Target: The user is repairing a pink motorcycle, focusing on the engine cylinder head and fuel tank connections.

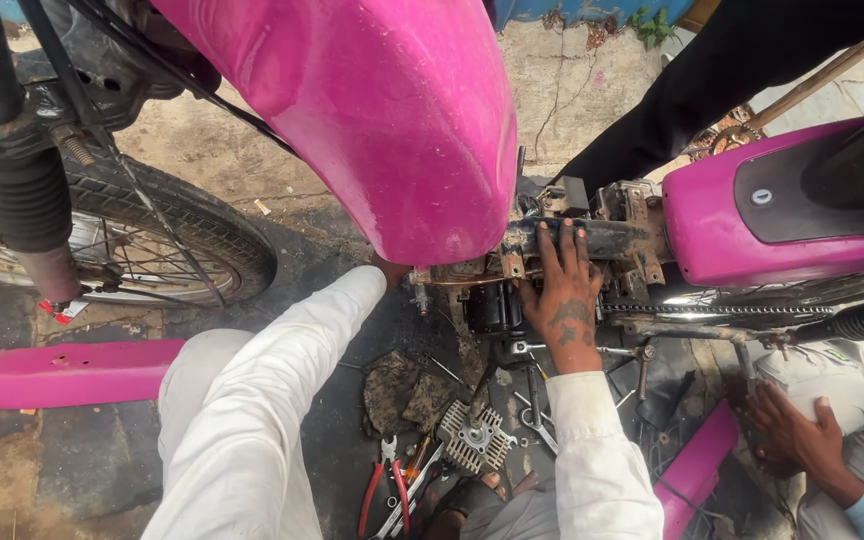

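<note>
The right hand (564, 292) lies flat, palm down, on the dark frame tube (602, 240) of a stripped motorbike, just behind the pink tank (392, 120). Its fingers (552, 245) are spread a little and stretched forward over the tube, pressing on it rather than gripping it; the wrist is straight and the white sleeve (592, 450) runs back toward the camera. The left arm, also in a white sleeve (262, 400), reaches up and forward under the rear edge of the tank. The left hand (390, 270) is almost wholly hidden there, so I cannot tell how its fingers are set or whether they hold anything.

The tank fills the upper middle of the view and blocks sight of the front part of the frame. To the right sits the pink rear body (742, 220) with the chain (712, 310) running below it. The front wheel (142, 240) stands at the left, and a loose pink panel (62, 372) lies on the ground beneath it. On the ground between the arms lie a finned cylinder head (474, 438), red-handled pliers (380, 490) and several spanners (537, 400). Another person's hand (792, 435) rests at the lower right, and someone's dark sleeve (712, 90) reaches in from the upper right.
</note>
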